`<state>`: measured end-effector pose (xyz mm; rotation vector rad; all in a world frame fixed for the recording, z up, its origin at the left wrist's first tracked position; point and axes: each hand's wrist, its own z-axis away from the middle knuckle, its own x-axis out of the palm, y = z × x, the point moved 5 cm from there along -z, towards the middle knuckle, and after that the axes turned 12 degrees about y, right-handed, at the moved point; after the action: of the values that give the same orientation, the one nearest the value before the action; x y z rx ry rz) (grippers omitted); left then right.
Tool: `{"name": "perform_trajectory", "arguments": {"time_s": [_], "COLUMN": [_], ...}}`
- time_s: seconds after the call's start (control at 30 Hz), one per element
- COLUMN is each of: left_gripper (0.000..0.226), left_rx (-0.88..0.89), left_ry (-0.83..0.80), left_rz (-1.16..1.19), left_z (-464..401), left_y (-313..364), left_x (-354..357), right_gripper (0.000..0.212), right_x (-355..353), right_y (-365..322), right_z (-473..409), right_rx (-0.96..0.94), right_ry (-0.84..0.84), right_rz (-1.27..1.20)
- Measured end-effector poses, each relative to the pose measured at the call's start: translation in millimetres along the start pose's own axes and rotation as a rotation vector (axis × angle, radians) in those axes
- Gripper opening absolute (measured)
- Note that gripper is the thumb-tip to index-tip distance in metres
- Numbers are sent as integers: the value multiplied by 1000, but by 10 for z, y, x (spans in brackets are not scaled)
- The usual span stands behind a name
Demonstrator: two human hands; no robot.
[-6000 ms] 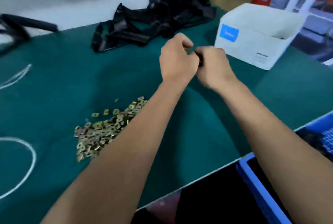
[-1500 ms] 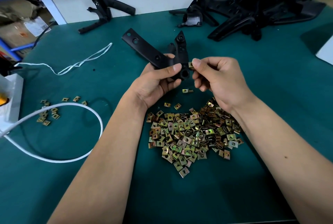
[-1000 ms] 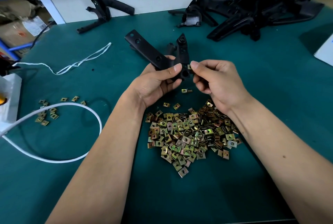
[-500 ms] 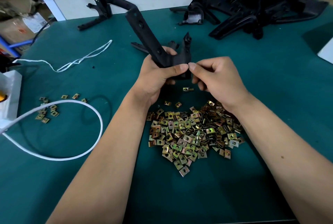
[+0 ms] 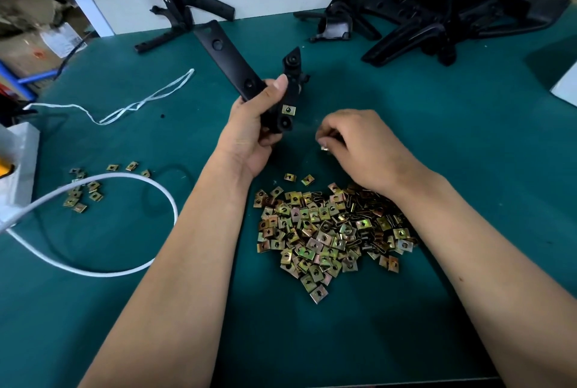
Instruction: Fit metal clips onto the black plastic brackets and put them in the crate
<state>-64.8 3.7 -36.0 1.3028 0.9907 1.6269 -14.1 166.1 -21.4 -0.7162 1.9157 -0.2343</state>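
Observation:
My left hand grips a black plastic bracket above the green table, its long arm pointing up and left. A brass-coloured metal clip sits fitted on the bracket's lower tab. My right hand hovers low over the table to the right of the bracket, fingers curled, pinching a loose clip at its fingertips. A big heap of metal clips lies just below both hands. The crate is out of view.
A pile of black brackets lies at the back right, and a single bracket at the back left. A white cord loops at left around a few stray clips. White string lies behind. A white box corner shows at right.
My right hand has left the bracket and dropped to the table, where it now pinches a loose clip. The fitted clip now shows on the bracket, which my left hand has turned slightly.

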Motion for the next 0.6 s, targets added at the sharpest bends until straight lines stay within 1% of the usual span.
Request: {"name": "perform_trajectory", "arguments": {"time_s": [0.07,0.13,0.3,0.37,0.5,0.6], "left_gripper": [50,48,28,24,18,14], "left_rx": [-8,-8,-25,-26,-15,-10], "left_ry": [-12,-30,-91,-107,-132,-144], "left_rz": [-3,-2,-36,-69,-98,-114], "left_z": [18,30,69,87,122,141], "left_y": [4,6,-45,-64,-87,-83], "left_x": [19,44,116,145,196,204], "right_gripper": [24,22,20,16,10,8], "right_x": [-62,-128,-186,-176,-135,-124], "right_y": [25,68,217,215,164,152], "right_z": [0,-5,14,21,27,37], "right_rx": [37,129,480,557,637,675], "right_ry": [64,147,349,367,342,342], "right_rz": [-71,-208,-811,-992,-1247,-1315]}}
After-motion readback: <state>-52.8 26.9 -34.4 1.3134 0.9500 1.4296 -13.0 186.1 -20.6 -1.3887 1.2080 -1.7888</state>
